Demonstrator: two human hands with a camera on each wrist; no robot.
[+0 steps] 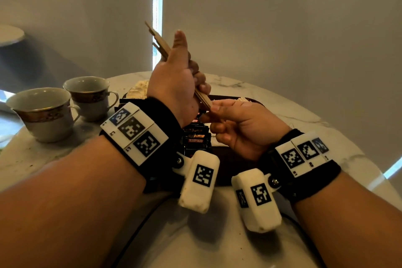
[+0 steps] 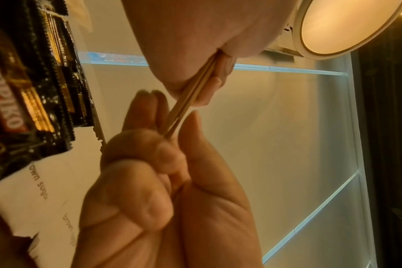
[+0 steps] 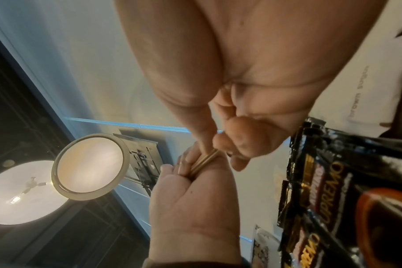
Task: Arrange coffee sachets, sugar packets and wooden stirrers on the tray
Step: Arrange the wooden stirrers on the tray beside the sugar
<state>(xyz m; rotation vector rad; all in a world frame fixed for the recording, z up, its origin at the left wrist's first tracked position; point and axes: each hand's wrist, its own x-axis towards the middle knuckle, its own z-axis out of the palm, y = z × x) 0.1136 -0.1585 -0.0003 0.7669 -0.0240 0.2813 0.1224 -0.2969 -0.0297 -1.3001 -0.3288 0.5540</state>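
My left hand (image 1: 191, 72) is raised above the tray (image 1: 224, 163) and grips a bundle of wooden stirrers (image 1: 158, 43) in its fist, thumb up. The bundle slants down to my right hand (image 1: 211, 113), which pinches its lower end. In the left wrist view the stirrers (image 2: 190, 98) run from the left hand (image 2: 195, 36) to the right hand (image 2: 172, 181). The right wrist view shows the right hand (image 3: 230, 72) pinching the stirrers (image 3: 204, 161) above the left hand (image 3: 190, 208). Black Kopiko coffee sachets (image 1: 195, 137) (image 2: 23, 99) (image 3: 333, 190) and white brown-sugar packets (image 2: 41, 190) (image 3: 360, 94) lie on the tray.
Two empty gold-banded cups (image 1: 43, 113) (image 1: 91, 95) stand at the left on the round marble table (image 1: 293, 115). A pale heap (image 1: 139, 89) lies behind the tray's far left corner. Curtains hang close behind the table. A black cable (image 1: 134, 235) runs along its near edge.
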